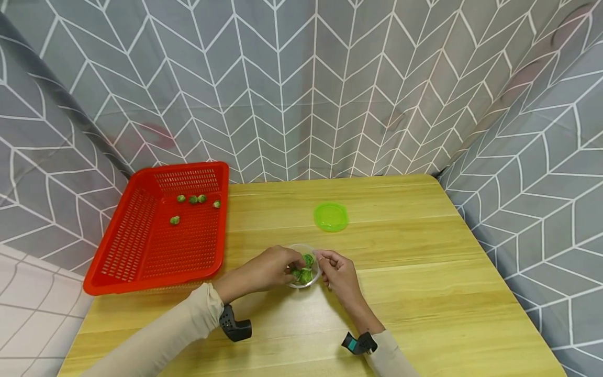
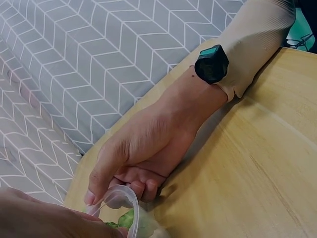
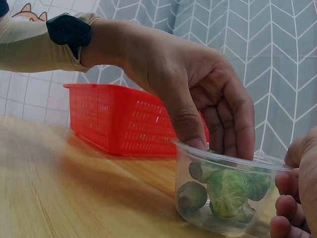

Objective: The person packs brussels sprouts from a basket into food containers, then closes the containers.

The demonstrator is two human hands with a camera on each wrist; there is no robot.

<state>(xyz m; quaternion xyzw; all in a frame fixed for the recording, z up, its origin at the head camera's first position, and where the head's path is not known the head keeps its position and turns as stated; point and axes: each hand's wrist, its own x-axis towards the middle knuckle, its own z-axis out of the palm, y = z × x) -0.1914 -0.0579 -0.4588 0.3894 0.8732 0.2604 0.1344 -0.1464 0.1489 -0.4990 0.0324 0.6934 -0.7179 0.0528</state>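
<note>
A small clear plastic tub [image 1: 301, 246] with several green Brussels sprouts [image 3: 228, 191] inside stands on the wooden table. My left hand [image 1: 270, 269] reaches down into it from the left, thumb and bent fingers on either side of a sprout near the rim, partly hidden by the tub edge. On the other side, my right hand [image 1: 340, 275] pinches the tub's rim between thumb and fingers. In the left wrist view, the right thumb lies along the rim of the tub [image 2: 134, 198], with other fingers curled beside it.
A red slotted basket [image 1: 220, 225] stands at the left of the table, holding several loose Brussels sprouts [image 1: 175, 220]. Behind the tub lies a flat green lid [image 1: 331, 217]. Grey patterned curtains [image 1: 301, 94] hang along the back and right edges of the table.
</note>
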